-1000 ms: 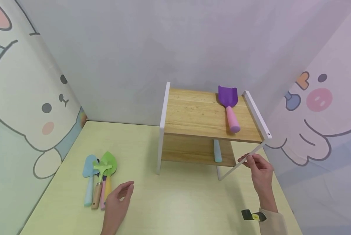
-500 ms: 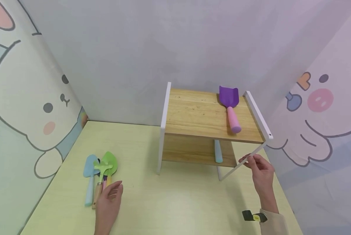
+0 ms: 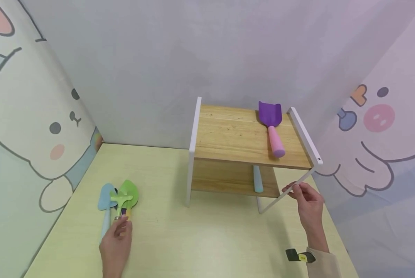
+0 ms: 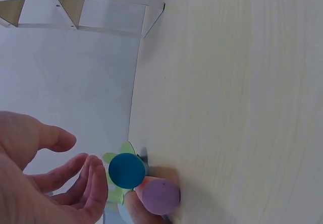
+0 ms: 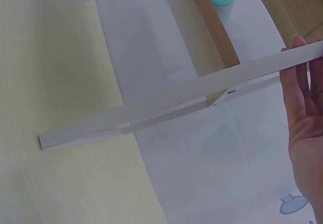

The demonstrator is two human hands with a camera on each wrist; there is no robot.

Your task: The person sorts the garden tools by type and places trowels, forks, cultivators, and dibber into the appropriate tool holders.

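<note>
A grasp among the tool handles (image 4: 126, 170) seems to be in hand. Near the counter's (image 3: 179, 243) left edge, a green hand fork (image 3: 121, 197) and a blue trowel (image 3: 106, 197) are laid overlapping; by the left hand (image 3: 115, 244), its fingers half curled with the thumb apart, nothing is visibly gripped. The shelf rack's (image 3: 242, 131) right leg is pinched by the right hand (image 3: 310, 204). A purple shovel (image 3: 270, 113) is set by the top board's right edge. Next, one handle should be gripped and lifted clear.

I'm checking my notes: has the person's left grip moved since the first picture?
Yes: in the head view the left grip has moved left, farther from the shelf, and now covers part of the garden tools.
</note>
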